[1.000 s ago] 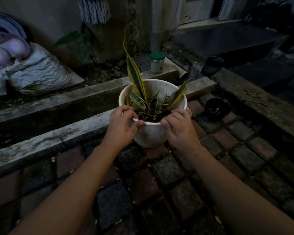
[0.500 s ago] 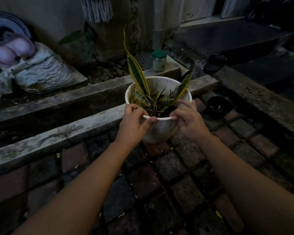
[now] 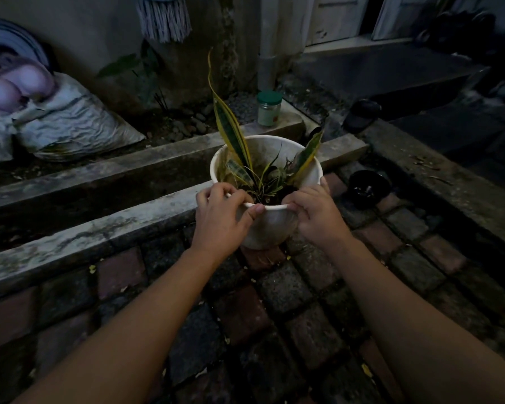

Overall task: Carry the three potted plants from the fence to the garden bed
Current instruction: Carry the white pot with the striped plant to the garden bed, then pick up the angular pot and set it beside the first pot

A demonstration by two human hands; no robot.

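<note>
Potted plant [image 3: 270, 228], white pot w/ striped leaves, is low over brick paving [image 3: 274, 316], just beside concrete curb [image 3: 99, 231]; can't tell if it's touching down. L hand [image 3: 220, 217] & R hand [image 3: 318, 217] both grip near rim, fingers curled over it, thumbs outside.

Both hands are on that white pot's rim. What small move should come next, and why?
Probably carry the white pot forward over the concrete curb toward the soil bed beyond. The left hand and right hand both grip its near rim, and it is over the brick paving, short of the bed.
</note>
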